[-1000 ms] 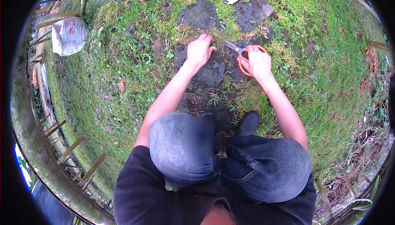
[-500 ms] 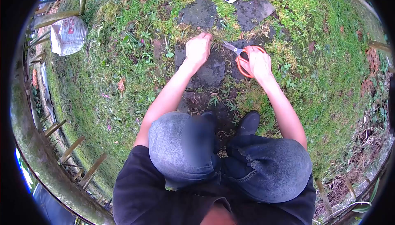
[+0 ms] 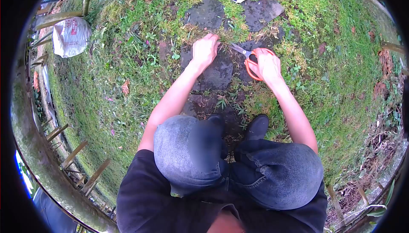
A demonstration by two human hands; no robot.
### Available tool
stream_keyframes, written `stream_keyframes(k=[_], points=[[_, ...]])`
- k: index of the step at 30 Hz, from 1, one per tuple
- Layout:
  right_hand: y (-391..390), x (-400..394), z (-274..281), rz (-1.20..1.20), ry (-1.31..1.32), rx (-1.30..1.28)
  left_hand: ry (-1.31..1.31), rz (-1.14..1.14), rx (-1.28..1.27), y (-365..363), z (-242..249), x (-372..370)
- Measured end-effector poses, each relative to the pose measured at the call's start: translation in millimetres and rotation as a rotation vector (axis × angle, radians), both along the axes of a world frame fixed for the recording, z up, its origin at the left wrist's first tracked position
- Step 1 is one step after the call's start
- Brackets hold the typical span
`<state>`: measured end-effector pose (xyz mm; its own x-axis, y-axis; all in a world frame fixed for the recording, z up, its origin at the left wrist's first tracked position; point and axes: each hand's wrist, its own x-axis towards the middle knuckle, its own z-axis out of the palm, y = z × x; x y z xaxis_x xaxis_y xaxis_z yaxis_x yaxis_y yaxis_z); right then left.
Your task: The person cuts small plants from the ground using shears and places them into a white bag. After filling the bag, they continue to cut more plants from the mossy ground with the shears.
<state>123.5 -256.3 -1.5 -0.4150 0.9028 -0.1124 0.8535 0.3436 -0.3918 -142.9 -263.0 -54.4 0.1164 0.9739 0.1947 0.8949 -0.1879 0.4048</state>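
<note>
The right hand (image 3: pixel 268 66) is gripping a pair of scissors with orange loop handles and dark metal blades (image 3: pixel 247 54), its fingers curled around the handles. The blades are pointing up and to the left, toward the left hand (image 3: pixel 205 52), and their tips are lying near its fingertips without touching them. The left hand is closing its fingers into a narrow pinch above the edge of a dark, flat paving stone (image 3: pixel 216 75); whatever thin growth it may be holding is too small to tell. The scissors are hovering or resting over the stones and moss between the two hands; which of these is unclear. Patchy green grass and moss (image 3: pixel 306 2) are surrounding the stones. A white plastic bag with red print (image 3: pixel 71 37) is sitting at the far left, beside wooden poles (image 3: pixel 57 19).
</note>
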Motion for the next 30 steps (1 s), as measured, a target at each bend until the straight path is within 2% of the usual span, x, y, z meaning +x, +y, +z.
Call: stream_keyframes(k=[2, 8, 14, 17, 21, 25, 30], points=[[-0.3, -2.6, -2.0, 0.024, -0.013, 0.001, 0.006, -0.011, 0.023, 8.3, -5.8, -2.5], [0.3, -15.5, -16.9, 0.051, -0.080, -0.030, -0.022, -0.030, -0.142, 23.9, 2.7, -1.3], [-7.7, -18.1, -25.0, 0.023, -0.005, -0.018, -0.068, 0.113, -0.305, 24.0, 9.9, 1.5], [-20.6, -19.1, -9.8, -0.043, 0.058, -0.093, -0.098, 0.141, -0.315, 18.9, 10.1, 2.7], [-25.2, -25.0, -17.8, -0.080, 0.054, -0.082, -0.120, 0.157, -0.316, 17.7, 10.0, 4.3], [-21.1, -28.1, -27.6, -0.030, 0.051, -0.028, -0.110, 0.153, -0.348, 18.7, 15.0, 6.4], [-13.9, -32.1, -28.7, -0.015, -0.008, -0.083, -0.073, 0.138, -0.385, 19.5, 18.4, 6.8]])
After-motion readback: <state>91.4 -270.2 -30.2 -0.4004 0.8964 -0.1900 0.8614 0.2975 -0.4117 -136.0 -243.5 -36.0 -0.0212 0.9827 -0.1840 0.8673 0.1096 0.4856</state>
